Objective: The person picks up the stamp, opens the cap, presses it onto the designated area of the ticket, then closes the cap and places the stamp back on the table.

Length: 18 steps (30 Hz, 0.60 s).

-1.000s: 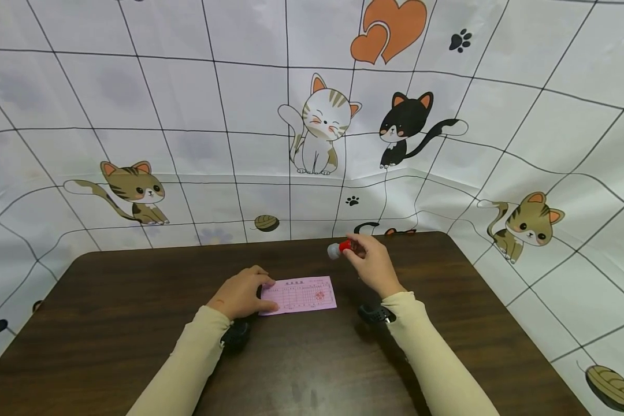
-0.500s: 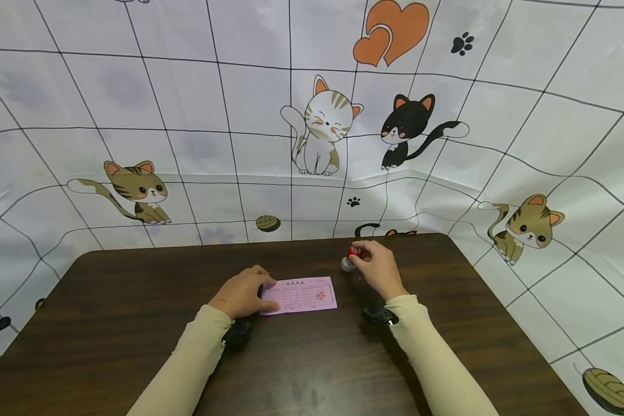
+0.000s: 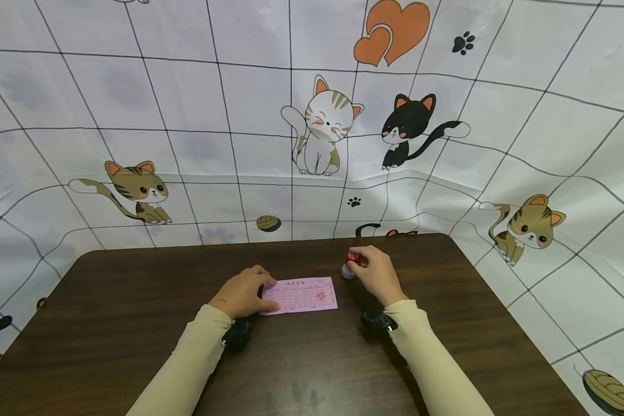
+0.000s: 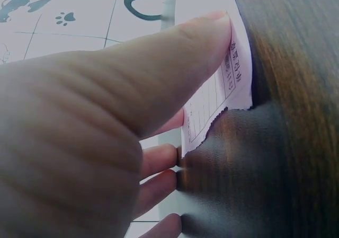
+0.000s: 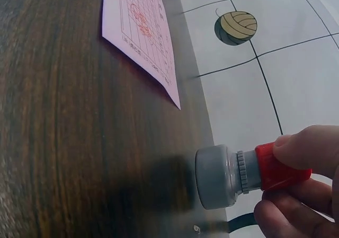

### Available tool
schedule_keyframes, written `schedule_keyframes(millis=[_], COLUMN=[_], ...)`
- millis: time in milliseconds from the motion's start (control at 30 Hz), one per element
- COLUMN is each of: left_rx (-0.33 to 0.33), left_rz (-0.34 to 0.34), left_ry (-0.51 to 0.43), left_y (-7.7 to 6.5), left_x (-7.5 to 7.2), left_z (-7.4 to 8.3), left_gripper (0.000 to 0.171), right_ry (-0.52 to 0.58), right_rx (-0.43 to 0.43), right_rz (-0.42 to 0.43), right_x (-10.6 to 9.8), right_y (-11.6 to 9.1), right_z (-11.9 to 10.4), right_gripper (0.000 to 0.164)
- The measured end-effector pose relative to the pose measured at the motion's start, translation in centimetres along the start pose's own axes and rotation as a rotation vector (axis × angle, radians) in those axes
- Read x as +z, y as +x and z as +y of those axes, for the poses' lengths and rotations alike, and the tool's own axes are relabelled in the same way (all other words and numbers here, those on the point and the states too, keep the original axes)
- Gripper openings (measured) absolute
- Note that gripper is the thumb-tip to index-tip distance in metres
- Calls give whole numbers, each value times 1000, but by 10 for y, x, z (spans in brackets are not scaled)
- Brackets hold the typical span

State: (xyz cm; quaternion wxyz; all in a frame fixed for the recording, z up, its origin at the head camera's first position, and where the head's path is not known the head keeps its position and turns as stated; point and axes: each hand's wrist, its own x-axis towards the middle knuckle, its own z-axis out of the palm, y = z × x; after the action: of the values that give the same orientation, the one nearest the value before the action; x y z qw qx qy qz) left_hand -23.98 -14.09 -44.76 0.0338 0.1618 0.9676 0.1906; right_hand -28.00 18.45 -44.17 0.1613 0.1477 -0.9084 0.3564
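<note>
My right hand (image 3: 379, 274) pinches the red handle of a stamp (image 3: 349, 270) with a round grey base. In the right wrist view the stamp (image 5: 220, 177) is held with thumb and fingers round the red part, its flat grey end facing the tabletop, close to it. To its left lies a pink printed slip (image 3: 301, 296) with a red round mark near its right end. My left hand (image 3: 241, 293) rests at the left edge of the slip. In the left wrist view the thumb (image 4: 196, 42) presses on the slip's corner, the other fingers spread to the table.
A dark brown wooden table (image 3: 135, 335) carries everything. Behind it and to the right hangs a white sheet (image 3: 213, 144) printed with cats, hearts and lines. Each wrist wears a black band, such as the right wristband (image 3: 377, 322).
My right hand has moved slightly right and down, away from the slip, turning the stamp from sideways to upright with its grey base down. My left hand and the slip stay put.
</note>
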Motion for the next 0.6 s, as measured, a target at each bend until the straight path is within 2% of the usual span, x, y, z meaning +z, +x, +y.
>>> schedule_keyframes(millis=[300,600], left_rx=[-6,-10], left_rz=[0,9], left_ry=[-18,-32], left_y=[1,0], left_x=[-2,0], left_z=[1,1], left_gripper=[57,56], right_ry=[70,89], right_rx=[39,55], right_rz=[-20,-43], right_x=[1,4], right_y=[0,0], right_z=[-1,-2], right_gripper=[33,32])
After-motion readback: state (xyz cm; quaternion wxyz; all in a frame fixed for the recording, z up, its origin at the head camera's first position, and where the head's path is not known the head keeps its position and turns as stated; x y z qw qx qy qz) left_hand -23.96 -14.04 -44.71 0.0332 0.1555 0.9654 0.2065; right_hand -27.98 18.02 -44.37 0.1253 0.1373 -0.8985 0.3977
